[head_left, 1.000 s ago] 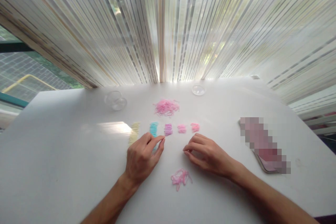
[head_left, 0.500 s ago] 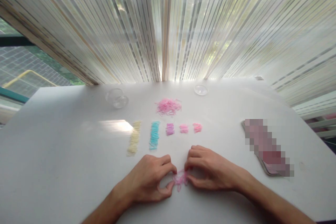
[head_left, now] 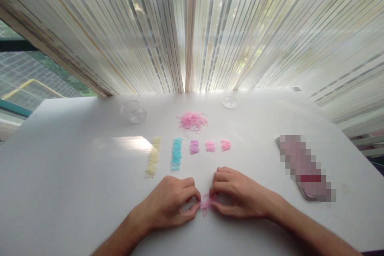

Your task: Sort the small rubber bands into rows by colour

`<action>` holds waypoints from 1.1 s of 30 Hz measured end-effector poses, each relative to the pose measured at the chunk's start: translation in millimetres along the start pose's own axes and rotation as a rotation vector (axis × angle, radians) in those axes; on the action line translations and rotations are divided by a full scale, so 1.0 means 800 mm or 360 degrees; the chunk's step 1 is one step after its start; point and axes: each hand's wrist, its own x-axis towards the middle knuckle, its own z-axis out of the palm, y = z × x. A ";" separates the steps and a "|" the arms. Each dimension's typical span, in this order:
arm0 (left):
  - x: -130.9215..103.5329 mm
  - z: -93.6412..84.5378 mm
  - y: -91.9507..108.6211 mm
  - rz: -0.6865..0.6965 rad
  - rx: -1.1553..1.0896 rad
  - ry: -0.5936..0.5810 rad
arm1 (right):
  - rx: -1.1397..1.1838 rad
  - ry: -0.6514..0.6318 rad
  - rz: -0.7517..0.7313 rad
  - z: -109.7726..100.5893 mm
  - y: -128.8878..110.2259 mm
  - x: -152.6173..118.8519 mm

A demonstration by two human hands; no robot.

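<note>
Between my two hands, low in the middle of the head view, lies a small tangle of thin pink strands [head_left: 205, 205], some of them looped. My left hand [head_left: 177, 200] has thumb and index finger pinched together at the tangle's left edge. From the other side, my right hand [head_left: 237, 192] pinches into the tangle's right edge, its other fingers curled. Beyond the hands are short rows of similar strands: yellow [head_left: 153, 158], turquoise [head_left: 176, 154], purple [head_left: 194, 147], pink [head_left: 210, 146] and coral pink [head_left: 225, 145]. A loose pink heap [head_left: 192, 121] lies behind these rows.
On the white table [head_left: 75, 192], clear round containers [head_left: 133, 112] stand at the back left, and a clear round dish [head_left: 230, 102] at the back right. A pixelated phone-shaped object [head_left: 303, 168] lies at right. A string curtain [head_left: 186, 28] hangs along the far edge.
My left thumb and index finger have closed together at the tangle. My right fingertips have shifted slightly left, and the tangle looks a little more bunched. The rows stay put.
</note>
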 end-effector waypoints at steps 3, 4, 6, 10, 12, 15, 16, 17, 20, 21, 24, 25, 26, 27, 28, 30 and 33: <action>0.000 -0.003 0.000 -0.0001 -0.0037 -0.0029 | 0.0021 -0.0002 -0.0026 0.001 -0.001 0.000; 0.000 -0.004 0.001 -0.0005 -0.0048 -0.0043 | 0.0019 -0.0013 -0.0030 0.001 -0.001 0.000; 0.001 -0.007 0.002 -0.0010 -0.0066 -0.0073 | 0.0009 -0.0044 -0.0038 0.002 -0.001 0.000; 0.001 -0.010 0.001 -0.0041 -0.0118 -0.0072 | 0.0002 -0.0038 -0.0036 0.003 -0.002 0.000; 0.001 -0.010 0.000 -0.0054 -0.0121 -0.0026 | 0.0024 -0.0011 -0.0038 0.004 -0.001 0.000; 0.001 -0.008 -0.002 -0.0012 -0.0108 0.0063 | 0.0047 0.0081 -0.0041 0.005 0.001 0.001; 0.002 -0.008 -0.002 0.0015 -0.0110 0.0105 | 0.0037 0.0122 -0.0031 0.006 0.001 0.001; 0.003 -0.007 -0.002 0.0043 -0.0113 0.0153 | 0.0019 0.0162 -0.0022 0.006 0.002 0.002; 0.006 -0.005 -0.002 0.0122 -0.0133 0.0307 | -0.0028 0.0252 -0.0048 0.005 0.003 0.004; 0.007 -0.004 -0.002 0.0141 -0.0140 0.0356 | -0.0029 0.0268 -0.0071 0.005 0.003 0.004; 0.009 -0.003 -0.001 0.0184 -0.0153 0.0496 | -0.0006 0.0308 -0.0101 0.005 0.003 0.005; 0.009 -0.003 -0.001 0.0193 -0.0156 0.0529 | 0.0003 0.0327 -0.0101 0.004 0.003 0.006; 0.009 -0.002 -0.001 0.0197 -0.0160 0.0552 | 0.0007 0.0352 -0.0104 0.004 0.003 0.006; 0.009 -0.001 -0.002 0.0198 -0.0169 0.0566 | 0.0005 0.0376 -0.0110 0.005 0.004 0.006; 0.009 0.000 -0.002 0.0198 -0.0184 0.0577 | -0.0001 0.0401 -0.0116 0.005 0.004 0.005; 0.008 0.002 -0.003 0.0196 -0.0219 0.0601 | -0.0018 0.0451 -0.0140 0.006 0.005 0.005; 0.008 0.004 -0.004 0.0204 -0.0252 0.0643 | -0.0038 0.0511 -0.0179 0.007 0.003 0.006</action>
